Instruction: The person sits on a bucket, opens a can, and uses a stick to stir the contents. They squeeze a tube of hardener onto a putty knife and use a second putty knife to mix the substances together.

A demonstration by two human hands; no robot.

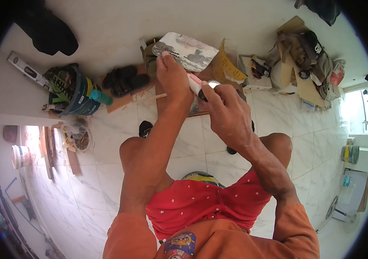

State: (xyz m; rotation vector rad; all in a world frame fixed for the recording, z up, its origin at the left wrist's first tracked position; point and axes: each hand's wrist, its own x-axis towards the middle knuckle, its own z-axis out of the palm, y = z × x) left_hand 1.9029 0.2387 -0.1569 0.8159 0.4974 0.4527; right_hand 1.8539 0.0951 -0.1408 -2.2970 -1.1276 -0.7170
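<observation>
My left hand point(175, 77) is closed on the lower left edge of a flat, pale board point(188, 51) smeared with grey and white patches. Its thumb presses on the upper face. Just below the board, between my hands, is a white tube point(195, 81) with red lettering and a dark end. My right hand point(229, 110) is closed at the tube's dark end, beside a small, round, shiny piece point(213, 84). How far my left fingers also wrap the tube is hidden.
Against the wall lie dark sandals point(123, 81), a yellow curved sheet point(227, 64) and piled bags point(298, 56). A tool-filled bucket point(80, 97) stands at left, with a long level point(28, 70) leaning from it. At far right is a fan point(351, 220).
</observation>
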